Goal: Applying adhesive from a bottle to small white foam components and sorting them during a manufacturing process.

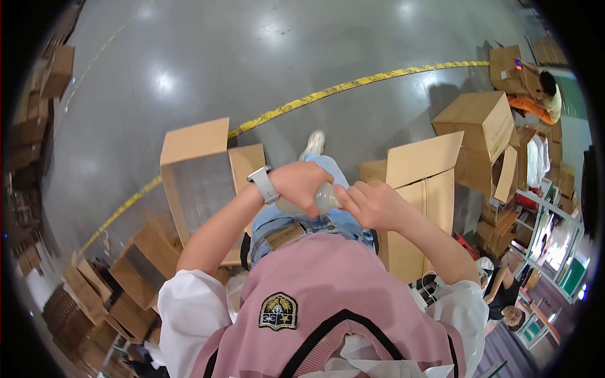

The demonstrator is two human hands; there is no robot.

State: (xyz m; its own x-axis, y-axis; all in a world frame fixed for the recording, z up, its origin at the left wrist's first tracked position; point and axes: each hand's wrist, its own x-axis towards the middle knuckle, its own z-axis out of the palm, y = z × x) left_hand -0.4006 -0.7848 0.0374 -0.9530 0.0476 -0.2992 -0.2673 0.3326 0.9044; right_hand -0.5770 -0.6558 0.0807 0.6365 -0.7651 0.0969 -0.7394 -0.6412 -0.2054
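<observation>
A translucent, pale bottle lies sideways between my hands, just above my lap. Wrapped round its body is my left hand, which hides much of it; a light grey watch sits on that wrist. My right hand is closed at the bottle's narrow end, its thumb and fingers pinched there. Whatever cap that end has is covered by those fingers.
An open cardboard box stands at my left, another box with raised flaps at my right. More boxes are stacked farther right, near two other people. Yellow tape crosses the grey floor.
</observation>
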